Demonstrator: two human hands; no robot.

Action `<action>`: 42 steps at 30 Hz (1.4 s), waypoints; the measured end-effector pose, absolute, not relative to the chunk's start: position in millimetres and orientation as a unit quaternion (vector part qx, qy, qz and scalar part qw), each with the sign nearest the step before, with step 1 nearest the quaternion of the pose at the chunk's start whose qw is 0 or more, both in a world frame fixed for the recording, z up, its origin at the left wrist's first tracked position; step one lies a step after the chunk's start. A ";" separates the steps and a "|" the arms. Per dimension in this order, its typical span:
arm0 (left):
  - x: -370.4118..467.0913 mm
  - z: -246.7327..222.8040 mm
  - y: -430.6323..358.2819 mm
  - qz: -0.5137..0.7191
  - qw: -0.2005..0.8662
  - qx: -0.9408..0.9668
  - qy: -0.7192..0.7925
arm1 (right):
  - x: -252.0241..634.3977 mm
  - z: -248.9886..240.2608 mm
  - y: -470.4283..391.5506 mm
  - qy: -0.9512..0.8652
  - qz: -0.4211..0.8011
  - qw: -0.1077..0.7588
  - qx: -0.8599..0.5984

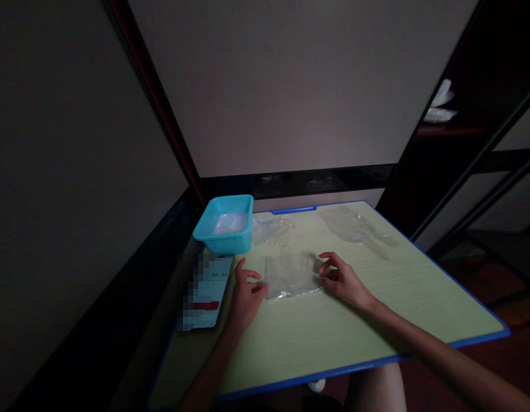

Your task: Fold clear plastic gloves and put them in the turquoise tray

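A thin, clear plastic disposable glove [293,277] lies spread on the pale tabletop between my hands, its finger-like strips pointing away from me. At its near left corner, my left hand [247,294] has thumb and forefinger bent together on the plastic edge. My right hand [342,280] pinches the opposite side, fingertips curled at the near right corner. Farther back on the right, another clear plastic glove [348,226] is laid out flat. Some more crumpled clear plastic [273,230] rests behind the middle glove, close to the basket.
A turquoise plastic basket [226,243] with clear plastic inside stands at the back left. In front of it lies a phone [211,292] with a lit screen, left of my left hand. The table [316,343] has a blue rim, with a wall panel [299,86] behind it.
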State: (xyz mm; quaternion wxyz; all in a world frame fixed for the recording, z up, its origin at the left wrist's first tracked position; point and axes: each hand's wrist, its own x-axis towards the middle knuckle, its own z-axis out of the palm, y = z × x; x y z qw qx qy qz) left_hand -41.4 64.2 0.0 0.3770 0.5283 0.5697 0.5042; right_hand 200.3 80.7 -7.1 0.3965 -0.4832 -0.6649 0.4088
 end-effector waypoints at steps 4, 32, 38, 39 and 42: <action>-38.0 -4.6 61.5 0.495 0.373 0.529 0.580 | 201.0 -4.5 79.1 -0.668 0.405 0.391 -0.487; -33.7 -4.9 73.0 0.105 0.040 0.881 0.459 | 175.5 -8.9 86.8 -0.908 0.064 0.080 -0.407; -33.9 -1.0 70.9 0.093 0.003 0.878 0.470 | 179.6 -3.4 87.3 -0.910 0.045 0.046 -0.409; -33.8 -1.6 71.4 0.098 0.001 0.874 0.476 | 180.1 -2.2 88.2 -0.908 0.042 0.045 -0.414; -34.3 -5.5 74.0 0.104 -0.002 0.859 0.501 | 182.6 0.1 92.0 -0.900 0.034 0.047 -0.432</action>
